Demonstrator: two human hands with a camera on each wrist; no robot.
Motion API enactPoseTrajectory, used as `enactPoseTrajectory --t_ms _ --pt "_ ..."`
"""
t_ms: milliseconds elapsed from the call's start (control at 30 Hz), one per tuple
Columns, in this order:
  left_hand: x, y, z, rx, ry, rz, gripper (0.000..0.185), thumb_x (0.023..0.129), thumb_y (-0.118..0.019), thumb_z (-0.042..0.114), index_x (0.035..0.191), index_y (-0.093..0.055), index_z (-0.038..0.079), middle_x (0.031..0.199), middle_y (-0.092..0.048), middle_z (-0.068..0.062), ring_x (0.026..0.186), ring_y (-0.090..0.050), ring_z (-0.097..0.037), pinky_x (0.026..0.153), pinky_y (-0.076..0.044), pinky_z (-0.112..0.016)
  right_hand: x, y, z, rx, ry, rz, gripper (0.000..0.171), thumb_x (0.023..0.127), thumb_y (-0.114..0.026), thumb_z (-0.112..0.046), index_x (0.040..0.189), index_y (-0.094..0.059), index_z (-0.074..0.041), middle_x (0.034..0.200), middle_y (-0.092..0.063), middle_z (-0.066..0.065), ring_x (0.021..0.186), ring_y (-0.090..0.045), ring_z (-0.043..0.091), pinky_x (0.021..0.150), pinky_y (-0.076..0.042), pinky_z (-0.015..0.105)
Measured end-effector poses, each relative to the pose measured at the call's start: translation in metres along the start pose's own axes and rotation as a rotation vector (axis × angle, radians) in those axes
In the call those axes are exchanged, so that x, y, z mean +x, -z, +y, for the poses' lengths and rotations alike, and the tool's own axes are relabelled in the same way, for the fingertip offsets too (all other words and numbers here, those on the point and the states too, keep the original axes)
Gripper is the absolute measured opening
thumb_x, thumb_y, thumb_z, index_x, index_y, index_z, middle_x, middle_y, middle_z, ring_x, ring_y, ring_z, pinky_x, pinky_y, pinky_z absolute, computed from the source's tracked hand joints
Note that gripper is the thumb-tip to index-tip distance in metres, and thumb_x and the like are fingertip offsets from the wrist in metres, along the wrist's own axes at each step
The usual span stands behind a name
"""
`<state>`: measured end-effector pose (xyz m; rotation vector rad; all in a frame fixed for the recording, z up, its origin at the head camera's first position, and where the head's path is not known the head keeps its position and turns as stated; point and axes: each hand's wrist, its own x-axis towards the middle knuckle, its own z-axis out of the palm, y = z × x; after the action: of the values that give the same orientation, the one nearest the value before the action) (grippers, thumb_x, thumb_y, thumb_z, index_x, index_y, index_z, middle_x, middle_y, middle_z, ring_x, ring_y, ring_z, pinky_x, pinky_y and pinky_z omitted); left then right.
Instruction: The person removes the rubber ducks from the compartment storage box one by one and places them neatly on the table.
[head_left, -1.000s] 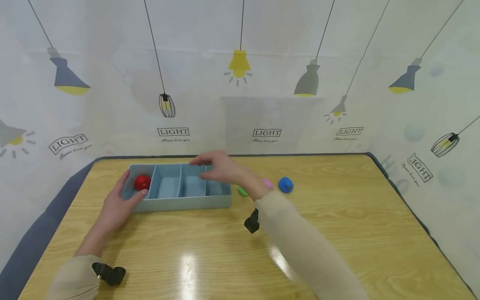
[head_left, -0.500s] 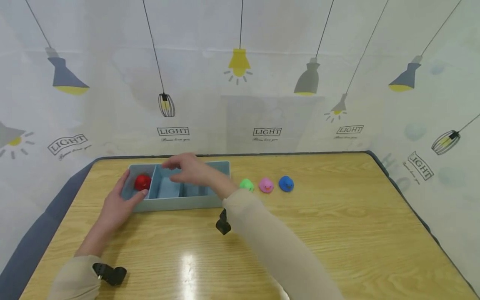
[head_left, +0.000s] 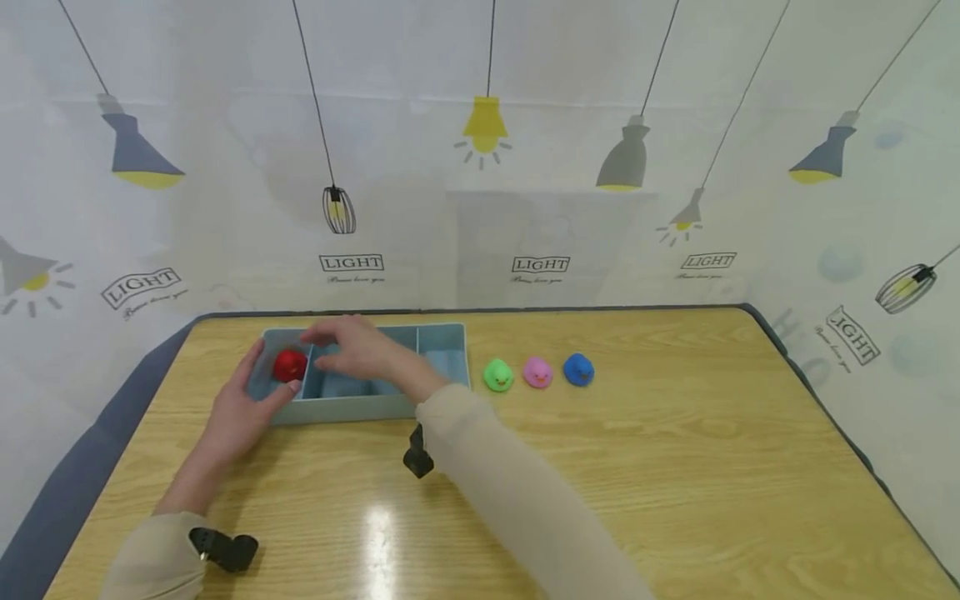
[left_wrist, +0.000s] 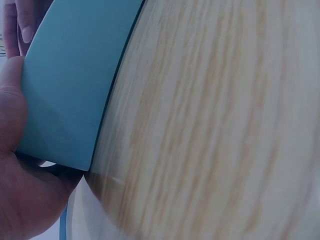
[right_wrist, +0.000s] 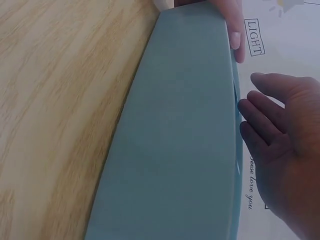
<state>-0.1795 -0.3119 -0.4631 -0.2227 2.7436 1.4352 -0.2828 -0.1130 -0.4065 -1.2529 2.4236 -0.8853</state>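
A light blue box [head_left: 360,407] with several compartments in a row stands on the table at left. In its leftmost compartment sits a rounded red toy [head_left: 289,365]. My left hand [head_left: 242,412] grips the box's left end, thumb at the near rim and fingers along the left side; in the left wrist view the thumb [left_wrist: 11,107] lies at the top of the near wall. My right hand [head_left: 363,348] hovers over the second compartment, near the first divider. It holds nothing, and its fingers are loosely bent in the right wrist view.
To the box's right, a green rubber duck [head_left: 498,376], a pink rubber duck [head_left: 537,372] and a blue rubber duck [head_left: 578,369] stand in a row on the wooden table [head_left: 675,467]. A lamp-patterned curtain [head_left: 405,167] rises behind the table.
My right hand has moved left across the box, from the right-hand compartments to the second one, uncovering the green and pink ducks. My left hand has stayed on the box.
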Motion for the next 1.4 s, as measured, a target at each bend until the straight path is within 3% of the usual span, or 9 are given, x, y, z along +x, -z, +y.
enactPoseTrajectory --t_ms 600,900,1400 --pt "-0.002 0.0 -0.001 -0.007 -0.017 0.003 0.099 0.099 -0.067 0.047 0.167 -0.001 0.017 0.168 -0.007 -0.028 0.151 -0.01 -0.053 0.114 -0.019 -0.075 0.022 -0.015 -0.01 0.021 -0.062 0.001 0.04 0.095 -0.071 -0.007 0.134 -0.069 -0.013 0.131 -0.068 -0.006 0.118 -0.06 0.007 0.094 -0.043 0.012" --pt "-0.001 0.003 -0.003 0.005 -0.019 0.001 0.1 0.098 -0.067 0.046 0.167 0.0 0.016 0.167 -0.008 -0.03 0.15 -0.011 -0.054 0.114 -0.019 -0.075 0.044 -0.026 -0.014 -0.055 -0.08 -0.013 0.038 0.093 -0.069 -0.003 0.129 -0.073 -0.016 0.122 -0.071 -0.005 0.096 -0.058 0.003 0.078 -0.045 0.01" --pt "0.003 0.005 -0.004 -0.048 0.001 -0.023 0.105 0.096 -0.07 0.047 0.166 0.002 0.018 0.167 -0.004 -0.029 0.151 -0.007 -0.052 0.116 -0.014 -0.073 0.056 -0.032 -0.015 -0.219 -0.088 -0.068 0.039 0.092 -0.07 -0.004 0.127 -0.075 -0.023 0.118 -0.067 -0.01 0.098 -0.054 0.003 0.081 -0.044 0.013"
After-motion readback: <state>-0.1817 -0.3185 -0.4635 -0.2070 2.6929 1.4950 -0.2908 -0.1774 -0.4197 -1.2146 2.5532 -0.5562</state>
